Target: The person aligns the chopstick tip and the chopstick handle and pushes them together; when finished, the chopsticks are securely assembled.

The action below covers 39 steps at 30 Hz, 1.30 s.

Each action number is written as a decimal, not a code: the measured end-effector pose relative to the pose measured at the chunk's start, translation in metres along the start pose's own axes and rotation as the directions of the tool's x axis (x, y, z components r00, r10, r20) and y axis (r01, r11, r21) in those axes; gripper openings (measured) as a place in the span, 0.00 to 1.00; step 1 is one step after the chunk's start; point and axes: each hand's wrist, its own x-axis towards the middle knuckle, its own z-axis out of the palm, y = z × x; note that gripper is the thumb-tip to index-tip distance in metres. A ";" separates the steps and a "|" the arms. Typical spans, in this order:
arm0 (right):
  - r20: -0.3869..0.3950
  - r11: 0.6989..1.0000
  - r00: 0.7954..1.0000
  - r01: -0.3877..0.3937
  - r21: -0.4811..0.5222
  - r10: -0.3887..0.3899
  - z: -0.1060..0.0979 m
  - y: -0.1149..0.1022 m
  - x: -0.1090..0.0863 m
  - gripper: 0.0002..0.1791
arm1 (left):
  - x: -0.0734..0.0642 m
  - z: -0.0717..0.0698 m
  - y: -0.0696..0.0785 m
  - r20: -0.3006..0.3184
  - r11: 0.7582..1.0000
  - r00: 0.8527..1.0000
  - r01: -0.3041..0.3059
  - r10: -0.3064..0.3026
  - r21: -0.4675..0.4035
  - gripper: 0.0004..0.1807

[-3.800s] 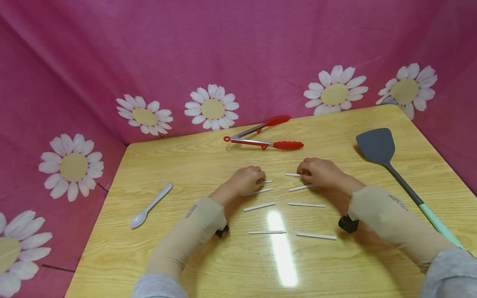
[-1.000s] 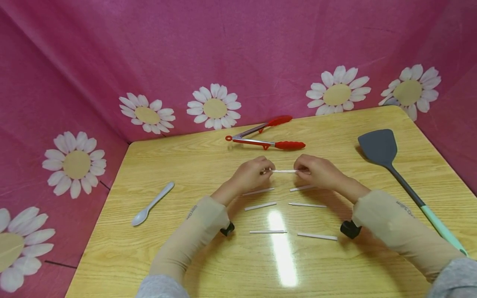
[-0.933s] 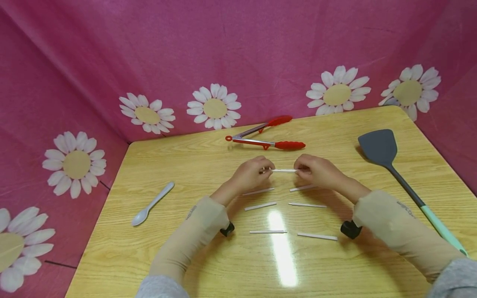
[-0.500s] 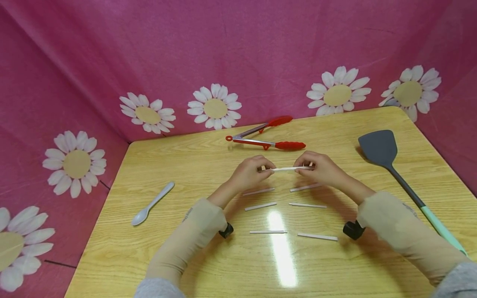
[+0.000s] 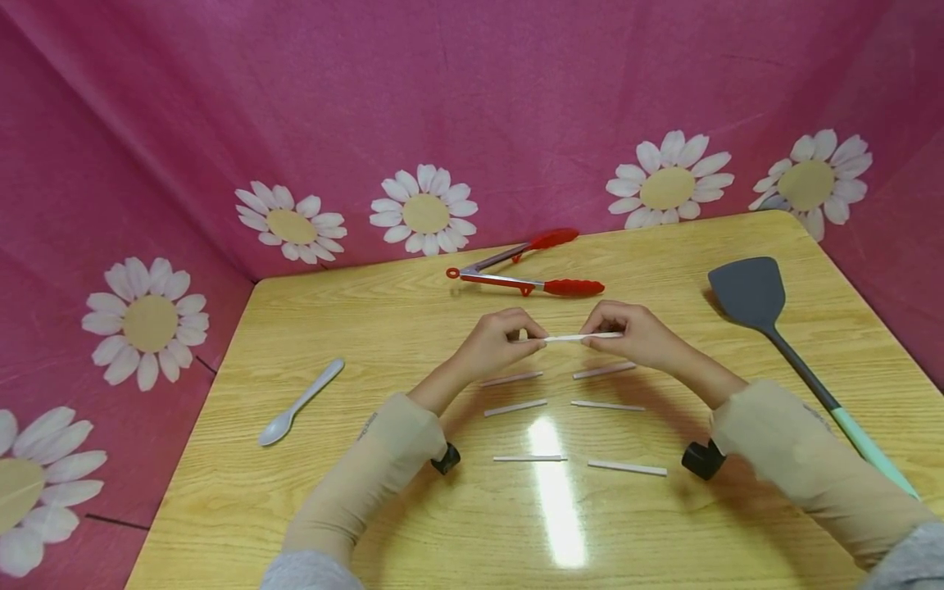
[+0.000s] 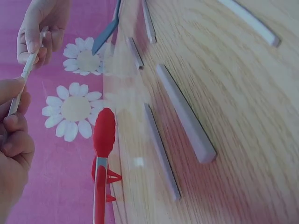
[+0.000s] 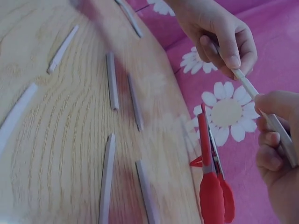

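Observation:
In the head view my left hand [image 5: 496,342] and right hand [image 5: 636,334] face each other over the table, lifted above it. Between their thumbs and fingertips they pinch slender white sticks [image 5: 564,338], lined up end to end as one length. The right wrist view shows a small step in this white length [image 7: 248,87], close to the left fingertips. My right palm partly covers its far end. Below the hands, several more white sticks lie in two columns, among them a left one [image 5: 515,407] and a right one [image 5: 627,468].
Red-tipped tongs [image 5: 527,283] lie spread behind the hands. A pale spoon [image 5: 301,403] rests at left, and a dark spatula [image 5: 748,291] with a mint handle lies at right. A pink daisy-print cloth [image 5: 516,106] borders the wooden table's far edge [image 5: 354,266].
At 3.8 s ago each hand was down at its own stick, apart. The hands have since come up and together, the sticks meeting in line; lately the right fingers have opened out slightly along theirs.

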 end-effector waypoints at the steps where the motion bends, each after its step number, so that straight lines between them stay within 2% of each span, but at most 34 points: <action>1: 0.004 1.000 1.000 0.004 0.014 -0.004 0.000 -0.001 0.000 0.02 | 0.000 0.000 0.002 -0.001 1.000 1.000 0.007 -0.007 -0.018 0.02; 5: 0.023 0.999 0.999 0.027 0.046 -0.029 0.000 -0.008 -0.003 0.02 | -0.001 0.000 0.007 -0.004 0.996 0.999 0.038 -0.038 -0.084 0.02; 16: 0.030 0.995 0.998 0.059 0.085 -0.062 0.000 -0.018 -0.009 0.02 | -0.001 0.000 0.020 0.012 0.989 0.999 0.052 -0.051 -0.139 0.02; 20: 0.034 0.995 0.996 0.082 0.059 -0.084 -0.003 -0.021 -0.007 0.02 | 0.000 -0.003 0.021 0.014 0.994 1.000 0.013 -0.011 -0.110 0.02; 24: 0.037 0.997 0.996 0.077 0.007 -0.078 -0.010 -0.022 -0.005 0.03 | 0.004 -0.009 0.020 0.023 0.996 0.997 -0.077 0.078 -0.042 0.03; 26: 0.035 0.997 0.997 0.074 -0.025 -0.073 -0.015 -0.021 -0.004 0.04 | 0.005 -0.014 0.018 0.024 0.995 0.995 -0.097 0.097 -0.012 0.04; 30: 0.008 0.994 0.998 0.061 -0.088 -0.061 -0.025 -0.013 -0.006 0.06 | 0.001 -0.023 0.011 0.009 0.997 0.999 -0.051 0.050 0.062 0.04; 31: 0.000 0.993 0.998 0.062 -0.100 -0.062 -0.027 -0.010 -0.007 0.07 | -0.001 -0.025 0.009 0.006 0.994 0.999 -0.037 0.036 0.106 0.03; 34: -0.019 0.990 0.998 0.063 -0.129 -0.067 -0.028 -0.002 -0.009 0.08 | -0.007 -0.028 0.006 0.008 0.962 1.000 -0.018 0.016 0.272 0.03; 37: -0.056 0.989 0.998 0.034 -0.146 -0.043 -0.028 0.004 -0.011 0.09 | -0.017 -0.028 0.008 -0.001 0.907 1.000 0.012 -0.013 0.422 0.03; 39: -0.097 0.988 0.995 -0.013 -0.157 -0.003 -0.028 0.009 -0.013 0.10 | -0.029 -0.028 0.010 -0.053 0.881 0.995 0.102 -0.088 0.461 0.03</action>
